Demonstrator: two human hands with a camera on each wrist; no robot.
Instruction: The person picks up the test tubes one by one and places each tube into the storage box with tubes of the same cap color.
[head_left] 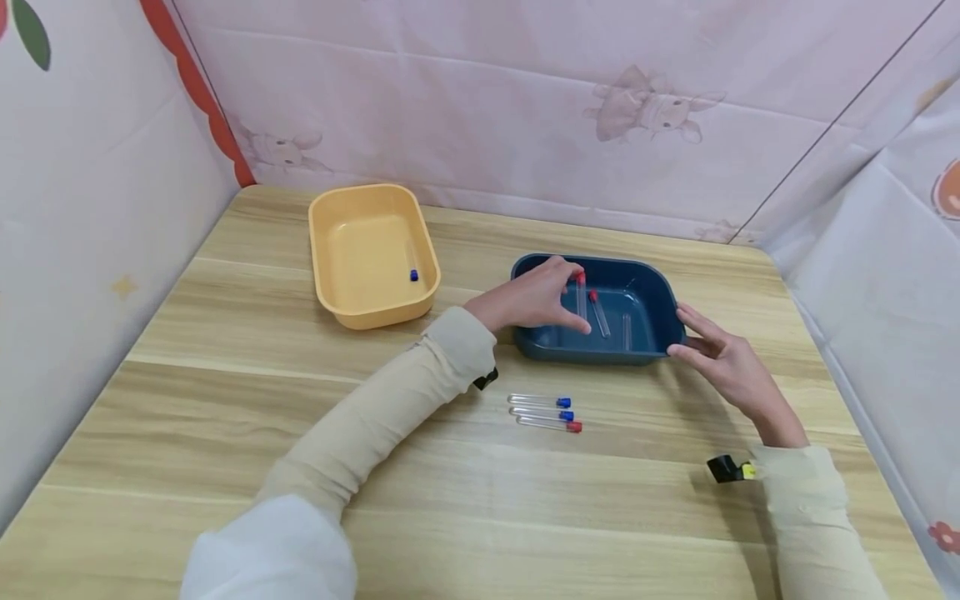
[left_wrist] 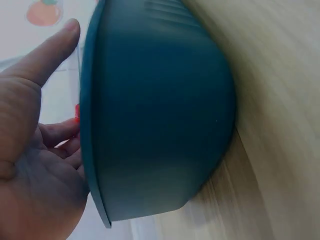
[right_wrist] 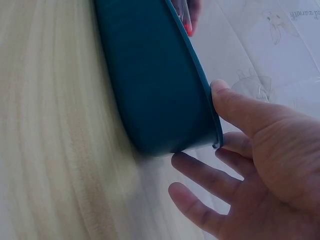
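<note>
I'd lift gently: left hand [head_left: 534,296], half-spread, pinches a red-capped tube [head_left: 581,297] endwise; right hand [head_left: 729,368], half-curled, grips the blue bin [head_left: 588,356] at four o'clock.

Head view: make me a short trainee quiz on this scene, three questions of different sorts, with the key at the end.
1. True or false: all three tubes lying on the table have red caps.
2. Fill the gap: the yellow bin contains a tube with a ___ cap.
3. What does the left hand hold?

Key: 1. False; two are blue, one red. 2. Blue. 3. A red-capped tube, above the dark blue bin.
</note>
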